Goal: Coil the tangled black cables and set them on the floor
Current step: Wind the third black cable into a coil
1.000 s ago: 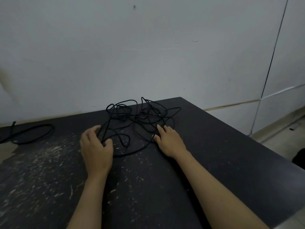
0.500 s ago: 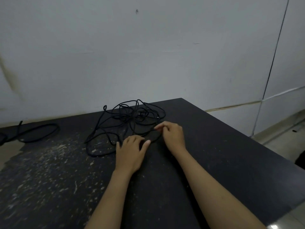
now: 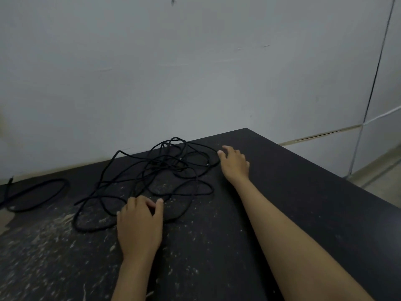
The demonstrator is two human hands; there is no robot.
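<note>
1. Two hands work the tangled black cables (image 3: 165,170), which lie loose near the counter's (image 3: 303,192) far edge by the wall.
2. Left hand (image 3: 140,227) rests at the near loops with fingers curled; whether it pinches a strand, I cannot tell. Right hand (image 3: 235,164) is spread at the tangle's right edge.
3. Best practice, probably: find one free end, draw it out gently, coil evenly.
4. Second cable loop (image 3: 36,194) lies toward the left edge; crossing strands may snag.
</note>
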